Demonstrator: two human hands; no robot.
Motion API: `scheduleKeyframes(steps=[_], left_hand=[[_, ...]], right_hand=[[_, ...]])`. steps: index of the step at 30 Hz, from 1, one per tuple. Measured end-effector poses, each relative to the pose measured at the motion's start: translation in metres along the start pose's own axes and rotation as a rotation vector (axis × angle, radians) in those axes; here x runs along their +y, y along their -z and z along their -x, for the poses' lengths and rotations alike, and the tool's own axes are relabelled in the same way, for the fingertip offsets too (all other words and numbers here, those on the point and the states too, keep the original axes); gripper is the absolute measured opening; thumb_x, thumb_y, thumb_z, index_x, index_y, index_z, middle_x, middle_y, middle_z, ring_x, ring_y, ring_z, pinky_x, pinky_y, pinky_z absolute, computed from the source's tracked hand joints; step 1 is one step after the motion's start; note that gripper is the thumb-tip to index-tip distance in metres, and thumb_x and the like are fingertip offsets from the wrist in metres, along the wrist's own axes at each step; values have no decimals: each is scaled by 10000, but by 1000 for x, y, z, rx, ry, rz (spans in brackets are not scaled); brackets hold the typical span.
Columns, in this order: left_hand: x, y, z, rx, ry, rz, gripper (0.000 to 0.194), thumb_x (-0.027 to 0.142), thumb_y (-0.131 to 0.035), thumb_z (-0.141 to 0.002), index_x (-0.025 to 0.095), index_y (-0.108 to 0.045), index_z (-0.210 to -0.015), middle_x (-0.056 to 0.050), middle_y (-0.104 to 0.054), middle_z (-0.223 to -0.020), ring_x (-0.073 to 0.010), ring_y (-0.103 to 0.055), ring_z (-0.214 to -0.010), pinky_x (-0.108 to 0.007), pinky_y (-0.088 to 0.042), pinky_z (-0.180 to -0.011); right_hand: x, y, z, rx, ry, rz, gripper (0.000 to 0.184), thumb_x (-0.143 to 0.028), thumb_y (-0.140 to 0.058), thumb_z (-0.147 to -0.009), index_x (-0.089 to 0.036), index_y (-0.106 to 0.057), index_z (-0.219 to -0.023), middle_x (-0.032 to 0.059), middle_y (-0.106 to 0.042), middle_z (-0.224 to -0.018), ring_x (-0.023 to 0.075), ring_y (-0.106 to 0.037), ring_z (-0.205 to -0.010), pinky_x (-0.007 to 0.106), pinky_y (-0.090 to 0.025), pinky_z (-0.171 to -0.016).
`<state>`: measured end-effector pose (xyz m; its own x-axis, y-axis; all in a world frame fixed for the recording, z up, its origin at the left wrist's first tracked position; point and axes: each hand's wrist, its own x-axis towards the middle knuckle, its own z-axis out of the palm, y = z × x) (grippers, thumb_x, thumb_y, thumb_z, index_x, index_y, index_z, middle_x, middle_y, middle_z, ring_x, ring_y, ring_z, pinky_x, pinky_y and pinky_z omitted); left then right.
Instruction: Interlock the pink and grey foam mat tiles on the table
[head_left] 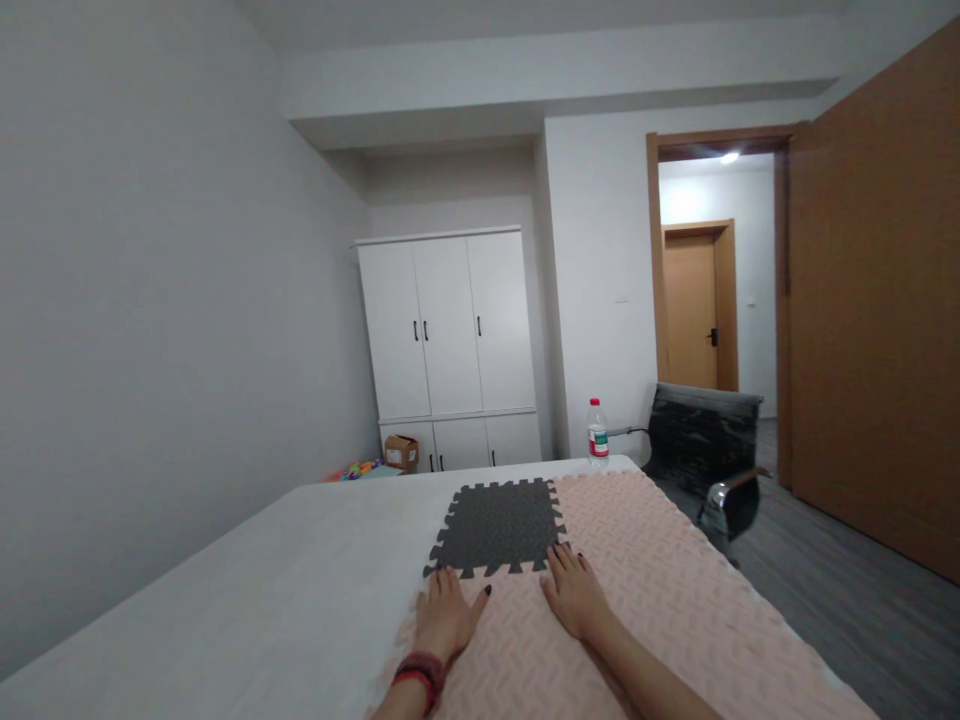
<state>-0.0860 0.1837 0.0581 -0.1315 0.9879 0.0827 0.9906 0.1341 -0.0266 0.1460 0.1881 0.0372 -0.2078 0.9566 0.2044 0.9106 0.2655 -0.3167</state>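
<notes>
Left hand [448,612], palm down, thumb splayed; right hand [576,592], palm down, nearer the right edge of the tabletop [262,580]; both forearms [645,672] extend toward the far edge.

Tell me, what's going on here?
A person's open left hand and right hand lie palms down on pink foam matting over a white table, fingertips at the near-left and near-right corners of a dark gray foam puzzle tile. Neither grasps anything. A red-capped plastic bottle stands near the far edge.
</notes>
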Motion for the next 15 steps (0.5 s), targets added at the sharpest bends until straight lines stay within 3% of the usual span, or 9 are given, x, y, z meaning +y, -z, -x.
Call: scheduleKeyframes(steps=[4, 9, 12, 15], left_hand=[[0, -9, -3, -28, 22, -1, 883, 638, -192, -792, -19, -264, -1378, -222, -263, -1466, -341, -208, -1359, -539, -208, -1058], [-1, -7, -5, -47, 9, -3, 903, 660, -161, -782, -1, -235, -1393, -209, -220, -1485, -314, -180, -1375, -531, -192, -1071], [-11, 3, 4, -72, -10, 8, 835, 632, -199, -792, 72, -235, -1410, -163, -218, -1497, -282, -190, -1379, -536, -179, -1079], [-19, 16, 25, -79, 0, 11, 739, 547, -283, -799, 96, -320, -1383, -186, -260, -1476, -349, -232, -1356, -640, -142, -1041]], right_hand=[[1, 3, -1, 31, 18, -113, 587, -404, -299, -888, -99, -364, -1385, 147, -329, -1441, 247, -238, -1348, 440, -138, -1104], [12, 27, 10, 100, 5, -239, 543, -302, -363, -856, -95, -395, -1357, 126, -295, -1462, 171, -250, -1345, 315, -212, -1095], [37, 53, 47, 131, -5, -360, 479, -347, -348, -860, -140, -505, -1262, 101, -292, -1467, 162, -274, -1336, 332, -230, -1096], [90, 79, 113, 175, -37, -428, 489, -480, -387, -826, -204, -580, -1181, 75, -343, -1444, 193, -312, -1321, 378, -235, -1100]])
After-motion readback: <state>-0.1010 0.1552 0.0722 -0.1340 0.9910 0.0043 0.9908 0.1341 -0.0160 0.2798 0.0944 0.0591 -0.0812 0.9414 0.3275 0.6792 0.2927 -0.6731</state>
